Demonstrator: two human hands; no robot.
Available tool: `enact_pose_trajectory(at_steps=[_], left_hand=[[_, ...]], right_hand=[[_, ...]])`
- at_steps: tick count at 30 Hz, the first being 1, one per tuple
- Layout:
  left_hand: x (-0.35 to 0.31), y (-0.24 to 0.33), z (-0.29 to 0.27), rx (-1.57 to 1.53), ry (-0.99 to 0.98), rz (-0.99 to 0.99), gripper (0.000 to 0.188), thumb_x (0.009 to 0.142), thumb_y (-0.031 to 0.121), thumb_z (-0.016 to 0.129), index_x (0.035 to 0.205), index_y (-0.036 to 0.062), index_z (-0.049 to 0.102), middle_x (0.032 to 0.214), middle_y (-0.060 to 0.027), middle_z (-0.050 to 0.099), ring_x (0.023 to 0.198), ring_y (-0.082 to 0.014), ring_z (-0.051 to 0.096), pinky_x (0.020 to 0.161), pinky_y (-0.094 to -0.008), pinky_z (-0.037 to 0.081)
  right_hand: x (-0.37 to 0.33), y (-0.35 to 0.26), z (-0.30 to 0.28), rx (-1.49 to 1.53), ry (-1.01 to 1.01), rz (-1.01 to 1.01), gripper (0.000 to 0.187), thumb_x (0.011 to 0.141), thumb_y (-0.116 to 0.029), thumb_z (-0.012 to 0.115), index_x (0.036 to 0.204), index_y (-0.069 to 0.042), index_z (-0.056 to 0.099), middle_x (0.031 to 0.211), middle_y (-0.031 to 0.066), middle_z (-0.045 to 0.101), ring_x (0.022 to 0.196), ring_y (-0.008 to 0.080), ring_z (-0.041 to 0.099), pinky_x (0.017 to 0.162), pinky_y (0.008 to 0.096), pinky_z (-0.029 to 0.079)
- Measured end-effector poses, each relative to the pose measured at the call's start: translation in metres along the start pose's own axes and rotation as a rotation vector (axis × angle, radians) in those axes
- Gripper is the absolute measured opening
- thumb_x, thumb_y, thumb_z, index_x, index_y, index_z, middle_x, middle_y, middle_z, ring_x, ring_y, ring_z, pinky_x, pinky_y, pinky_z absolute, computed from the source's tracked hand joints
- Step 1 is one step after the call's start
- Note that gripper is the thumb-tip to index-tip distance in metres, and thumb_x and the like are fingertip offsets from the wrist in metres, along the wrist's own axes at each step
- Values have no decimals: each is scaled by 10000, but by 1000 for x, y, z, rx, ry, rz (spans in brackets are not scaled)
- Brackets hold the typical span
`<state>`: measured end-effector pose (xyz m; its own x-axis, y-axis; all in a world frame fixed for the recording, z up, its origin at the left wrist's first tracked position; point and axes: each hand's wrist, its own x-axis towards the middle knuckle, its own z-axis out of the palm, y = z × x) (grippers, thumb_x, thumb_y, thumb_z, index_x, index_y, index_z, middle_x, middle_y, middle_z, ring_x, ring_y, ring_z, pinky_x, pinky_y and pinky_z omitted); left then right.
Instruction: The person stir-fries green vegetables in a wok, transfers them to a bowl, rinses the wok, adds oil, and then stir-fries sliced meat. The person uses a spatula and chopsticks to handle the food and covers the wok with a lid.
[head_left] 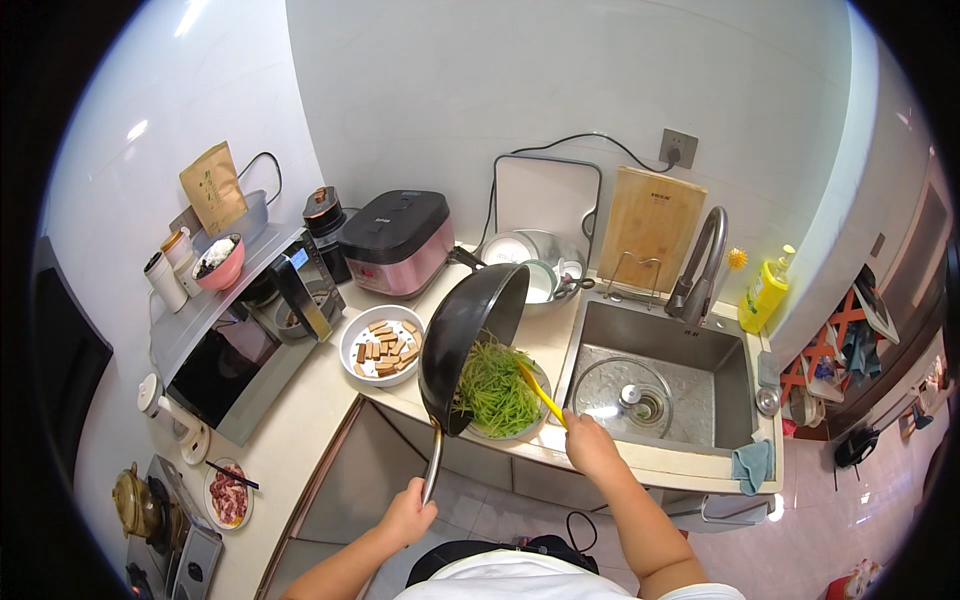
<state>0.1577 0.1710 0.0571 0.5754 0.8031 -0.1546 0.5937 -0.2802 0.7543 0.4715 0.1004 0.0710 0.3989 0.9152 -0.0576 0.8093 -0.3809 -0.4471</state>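
My left hand (408,513) is closed round the metal handle of a black wok (447,345). The wok is tipped on its side, its opening facing right over a plate (537,424). Green shredded vegetables (497,392) lie heaped at the wok's mouth and on the plate, whose far side is hidden. My right hand (592,444) grips a yellow spatula (543,394), its tip touching the right side of the greens. Just left of the wok, a white dish (352,342) holds several brown rectangular pieces.
A steel sink (724,410) with a glass lid (600,385) in it lies to the right, under a curved faucet (705,262). Behind stand a pink rice cooker (400,245), pans and a cutting board (650,225). A plate of raw meat (230,495) sits at left near the stove.
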Motion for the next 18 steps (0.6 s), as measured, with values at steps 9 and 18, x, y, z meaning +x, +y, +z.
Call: enact_pose_trajectory(at_steps=[9,18], left_hand=[[-2,0,-4,45,9,28,252,768,131,527,952,-8,425,677,-212,542,624,-374,548,574,-426,427],[1,-1,-10,7,44,80,244,768,130,532,943,-7,432,657,-206,531,603,-360,537,565,-417,426]], right_hand=[[44,-11,-3,-138,225,-209,441,779,-17,458,1216,-80,468,860,194,522,757,337,591,633,409,496],[45,-6,-17,-137,64,-201,414,783,-41,488,1194,-91,503,890,191,541,783,345,593,671,415,495]])
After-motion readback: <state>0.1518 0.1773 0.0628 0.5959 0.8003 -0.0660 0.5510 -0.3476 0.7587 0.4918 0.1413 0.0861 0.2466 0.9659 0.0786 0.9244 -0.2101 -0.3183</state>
